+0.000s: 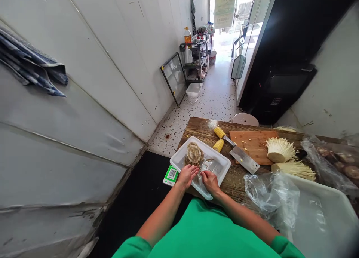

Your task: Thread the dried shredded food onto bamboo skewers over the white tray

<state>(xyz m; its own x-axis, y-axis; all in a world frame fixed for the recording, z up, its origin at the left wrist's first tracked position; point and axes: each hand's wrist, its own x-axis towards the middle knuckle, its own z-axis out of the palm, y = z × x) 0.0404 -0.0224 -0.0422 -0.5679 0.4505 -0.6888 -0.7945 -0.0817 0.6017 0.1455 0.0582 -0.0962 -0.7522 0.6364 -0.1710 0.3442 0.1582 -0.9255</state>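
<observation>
A white plastic tray (223, 161) sits at the table's near left corner, right in front of me. In its far left part lie pale brown, flat, ruffled pieces (194, 152), which look like mushrooms or a similar food. Thin wooden skewers (199, 163) run from these pieces toward my hands. My right hand (211, 182) is closed over the tray, its fingers pinching the thin skewers. Beside it my left hand (187, 176) is turned palm up over the tray's left side, fingers stretched out and near the skewers.
Right of the tray are corn pieces (218, 145), a cleaver (244, 159) and a cutting board (249, 142). Enoki mushrooms (280, 150), a clear plastic bag (270, 194) and a large white bin (322, 213) stand further right. A QR-code card (170, 175) lies at the tray's left.
</observation>
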